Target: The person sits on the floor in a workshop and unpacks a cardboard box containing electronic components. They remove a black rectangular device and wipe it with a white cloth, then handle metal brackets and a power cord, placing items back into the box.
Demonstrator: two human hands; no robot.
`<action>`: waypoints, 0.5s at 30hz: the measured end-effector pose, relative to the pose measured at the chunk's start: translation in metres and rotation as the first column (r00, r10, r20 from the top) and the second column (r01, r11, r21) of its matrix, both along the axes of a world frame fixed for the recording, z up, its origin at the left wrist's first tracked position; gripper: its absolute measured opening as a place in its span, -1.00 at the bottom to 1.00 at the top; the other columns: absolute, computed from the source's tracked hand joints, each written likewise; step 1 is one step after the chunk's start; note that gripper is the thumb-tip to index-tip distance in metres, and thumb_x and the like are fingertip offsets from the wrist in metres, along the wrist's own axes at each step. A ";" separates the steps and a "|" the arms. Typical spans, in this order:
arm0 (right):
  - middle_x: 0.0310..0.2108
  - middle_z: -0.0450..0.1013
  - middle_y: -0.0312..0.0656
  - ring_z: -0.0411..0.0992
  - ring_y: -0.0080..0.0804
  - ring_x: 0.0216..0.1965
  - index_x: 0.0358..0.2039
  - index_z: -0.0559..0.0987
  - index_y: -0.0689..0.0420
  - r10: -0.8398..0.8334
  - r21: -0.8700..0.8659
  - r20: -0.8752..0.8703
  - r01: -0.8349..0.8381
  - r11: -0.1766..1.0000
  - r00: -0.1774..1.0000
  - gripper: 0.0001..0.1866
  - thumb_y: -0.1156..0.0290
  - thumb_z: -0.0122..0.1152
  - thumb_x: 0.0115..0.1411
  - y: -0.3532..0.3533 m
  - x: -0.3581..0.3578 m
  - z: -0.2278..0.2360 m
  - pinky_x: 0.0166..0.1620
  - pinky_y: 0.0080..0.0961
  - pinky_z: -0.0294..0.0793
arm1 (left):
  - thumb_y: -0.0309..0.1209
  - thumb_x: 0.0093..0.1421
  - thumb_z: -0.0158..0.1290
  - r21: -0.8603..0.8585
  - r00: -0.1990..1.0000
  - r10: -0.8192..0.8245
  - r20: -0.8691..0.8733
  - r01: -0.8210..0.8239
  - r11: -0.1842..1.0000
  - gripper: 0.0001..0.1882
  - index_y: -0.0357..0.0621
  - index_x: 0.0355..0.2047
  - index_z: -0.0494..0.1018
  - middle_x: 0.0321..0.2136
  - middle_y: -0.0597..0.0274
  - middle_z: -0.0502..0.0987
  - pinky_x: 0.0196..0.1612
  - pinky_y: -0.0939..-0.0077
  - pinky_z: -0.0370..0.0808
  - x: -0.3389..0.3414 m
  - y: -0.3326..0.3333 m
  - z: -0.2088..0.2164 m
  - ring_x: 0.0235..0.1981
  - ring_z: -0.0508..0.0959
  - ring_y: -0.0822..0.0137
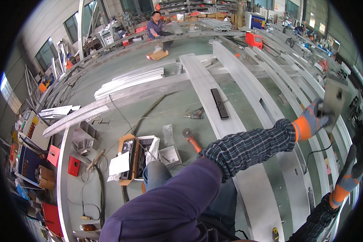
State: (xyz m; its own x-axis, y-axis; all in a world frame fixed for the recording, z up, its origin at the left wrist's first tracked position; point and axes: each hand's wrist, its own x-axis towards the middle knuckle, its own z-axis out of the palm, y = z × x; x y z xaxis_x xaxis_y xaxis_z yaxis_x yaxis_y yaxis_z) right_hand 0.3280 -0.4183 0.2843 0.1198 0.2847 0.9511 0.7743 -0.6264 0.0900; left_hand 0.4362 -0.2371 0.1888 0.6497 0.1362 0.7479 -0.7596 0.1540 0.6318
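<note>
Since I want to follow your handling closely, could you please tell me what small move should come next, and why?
Probably bring the right hand across to steady the metal plate: only the left hand appears to grip it, at one side, with the arm stretched out over the long metal beams. Whether anything supports the plate is hard to tell.

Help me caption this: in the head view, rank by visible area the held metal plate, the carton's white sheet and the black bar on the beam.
1. Metal plate, in the left hand
2. White sheet
3. Black bar, long but narrow
</note>
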 end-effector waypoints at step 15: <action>-0.15 0.55 -0.05 0.54 -0.18 -0.08 0.07 0.49 0.17 0.197 0.196 -0.573 -0.100 0.976 0.796 -0.50 0.43 0.39 0.10 0.074 0.001 -0.094 -0.01 -0.32 0.51 | -0.05 0.36 0.01 -0.214 0.872 -0.330 0.362 0.422 0.881 -0.53 -0.02 0.14 0.31 -0.04 0.20 0.51 -0.03 0.23 0.54 -0.134 0.139 0.117 -0.13 0.53 0.25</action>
